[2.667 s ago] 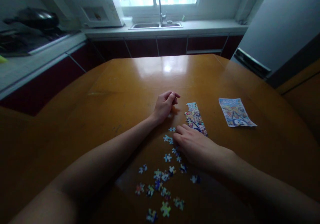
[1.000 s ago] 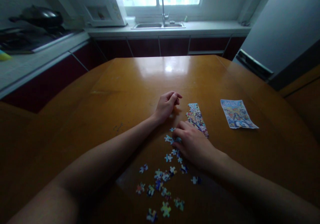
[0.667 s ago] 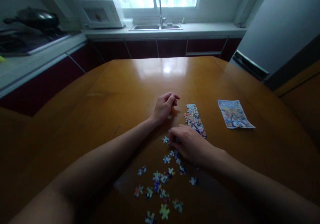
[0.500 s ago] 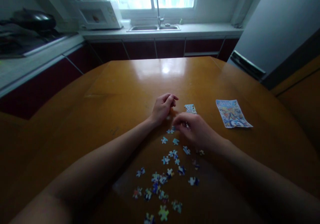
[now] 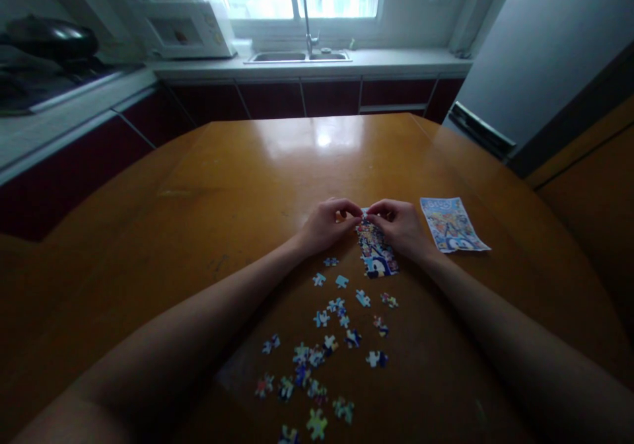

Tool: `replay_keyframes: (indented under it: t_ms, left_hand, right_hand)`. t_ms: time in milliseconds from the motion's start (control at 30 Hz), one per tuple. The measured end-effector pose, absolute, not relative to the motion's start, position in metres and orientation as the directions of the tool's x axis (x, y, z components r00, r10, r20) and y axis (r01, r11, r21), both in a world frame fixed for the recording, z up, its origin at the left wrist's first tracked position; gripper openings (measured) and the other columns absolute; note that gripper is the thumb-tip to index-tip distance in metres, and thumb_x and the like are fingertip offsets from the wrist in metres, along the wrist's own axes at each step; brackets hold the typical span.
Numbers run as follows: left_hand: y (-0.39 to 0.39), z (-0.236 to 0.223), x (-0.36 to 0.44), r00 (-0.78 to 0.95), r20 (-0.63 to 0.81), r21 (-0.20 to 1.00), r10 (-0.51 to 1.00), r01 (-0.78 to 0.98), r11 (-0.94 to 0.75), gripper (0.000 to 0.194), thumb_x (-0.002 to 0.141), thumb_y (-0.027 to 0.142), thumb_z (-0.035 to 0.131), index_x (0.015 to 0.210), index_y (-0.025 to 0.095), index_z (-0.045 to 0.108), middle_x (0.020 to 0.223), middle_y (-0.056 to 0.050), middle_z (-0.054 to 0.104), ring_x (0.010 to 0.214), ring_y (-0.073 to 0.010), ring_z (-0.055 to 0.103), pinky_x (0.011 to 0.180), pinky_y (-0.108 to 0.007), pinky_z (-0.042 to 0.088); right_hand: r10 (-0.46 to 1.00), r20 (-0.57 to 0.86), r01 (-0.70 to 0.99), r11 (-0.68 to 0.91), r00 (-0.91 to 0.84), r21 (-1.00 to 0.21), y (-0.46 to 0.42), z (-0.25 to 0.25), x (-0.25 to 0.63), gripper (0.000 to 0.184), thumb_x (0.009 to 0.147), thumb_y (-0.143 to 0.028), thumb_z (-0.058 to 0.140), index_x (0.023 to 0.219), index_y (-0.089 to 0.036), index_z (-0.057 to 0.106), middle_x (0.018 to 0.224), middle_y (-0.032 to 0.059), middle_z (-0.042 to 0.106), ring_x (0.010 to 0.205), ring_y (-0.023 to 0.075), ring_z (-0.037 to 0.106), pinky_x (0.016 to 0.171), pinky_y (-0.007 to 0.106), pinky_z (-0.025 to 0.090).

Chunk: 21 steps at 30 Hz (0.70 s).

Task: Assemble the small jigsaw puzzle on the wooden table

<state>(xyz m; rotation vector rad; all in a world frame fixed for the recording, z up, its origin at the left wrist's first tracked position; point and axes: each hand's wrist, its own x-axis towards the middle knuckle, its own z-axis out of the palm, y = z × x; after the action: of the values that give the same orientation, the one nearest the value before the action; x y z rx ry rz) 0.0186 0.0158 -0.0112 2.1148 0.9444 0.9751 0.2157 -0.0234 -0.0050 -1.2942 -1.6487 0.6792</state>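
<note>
Head: hands (image 5: 324,226) (image 5: 403,226) seemingly touch far edge of puzzle (image 5: 375,246)

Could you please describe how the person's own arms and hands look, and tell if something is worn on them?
The left arm and the right arm are bare as far as they show, with no sleeve in view. The left hand and the right hand wear no gloves, and I see no watch or bracelet. Finer details are too small to tell.

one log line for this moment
left hand: at assembled puzzle's far end; right hand: same end; loose pieces: near side; printed sheet: right
</note>
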Motion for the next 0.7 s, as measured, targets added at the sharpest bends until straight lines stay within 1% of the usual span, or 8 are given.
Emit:
replay_keyframes:
  t_ms: [200,300,400,533,700]
  left_hand:
    - [0.0149,-0.0104,0.0208,0.480,0.361,0.760,0.800,0.346,-0.551,0.014,0.084,0.033,0.072,0.086,0.020,0.074,0.073,-0.003,0.068,0.064,-0.0126,0.052,0.061,-0.026,0.043]
    - [0.0160,-0.0119,0.0203,0.489,0.339,0.761,0.804,0.359,-0.540,0.009,0.083,0.027,0.070,0.086,0.019,0.074,0.072,-0.002,0.067,0.063,-0.0122,0.052,0.061,-0.025,0.042]
    - [0.0175,-0.0134,0.0195,0.477,0.341,0.746,0.810,0.387,-0.542,0.008,0.082,0.020,0.066,0.086,0.019,0.073,0.074,-0.002,0.068,0.064,-0.0121,0.052,0.061,-0.025,0.041]
    - [0.0189,-0.0151,0.0200,0.461,0.357,0.706,0.812,0.436,-0.558,0.010,0.083,0.019,0.064,0.085,0.019,0.074,0.075,-0.003,0.066,0.067,-0.0134,0.054,0.062,-0.027,0.041]
    - [0.0184,-0.0143,0.0221,0.478,0.375,0.664,0.794,0.459,-0.590,0.009,0.083,0.016,0.065,0.084,0.019,0.073,0.072,-0.002,0.063,0.067,-0.0140,0.053,0.064,-0.028,0.042]
  right_hand:
    - [0.946,0.318,0.422,0.313,-0.060,-0.851,-0.0243,-0.0037,0.2135,0.012,0.080,-0.031,0.072,0.080,-0.018,0.073,0.073,0.0029,0.071,0.063,0.0151,0.057,0.060,0.030,0.043]
    - [0.947,0.319,0.421,0.308,-0.047,-0.853,-0.0231,-0.0039,0.2149,0.011,0.081,-0.029,0.069,0.082,-0.018,0.073,0.077,0.0037,0.073,0.067,0.0162,0.060,0.063,0.031,0.045]
    - [0.945,0.327,0.423,0.288,0.021,-0.859,-0.0224,-0.0019,0.2171,0.014,0.084,-0.028,0.063,0.085,-0.018,0.073,0.080,0.0048,0.073,0.069,0.0169,0.062,0.063,0.031,0.046]
    - [0.944,0.325,0.449,0.266,0.059,-0.853,-0.0226,0.0012,0.2174,0.014,0.084,-0.026,0.061,0.085,-0.018,0.073,0.080,0.0054,0.073,0.068,0.0171,0.062,0.064,0.031,0.046]
    - [0.946,0.323,0.446,0.275,0.034,-0.852,-0.0213,-0.0010,0.2162,0.013,0.084,-0.024,0.061,0.083,-0.017,0.072,0.079,0.0059,0.073,0.069,0.0173,0.062,0.064,0.032,0.046]
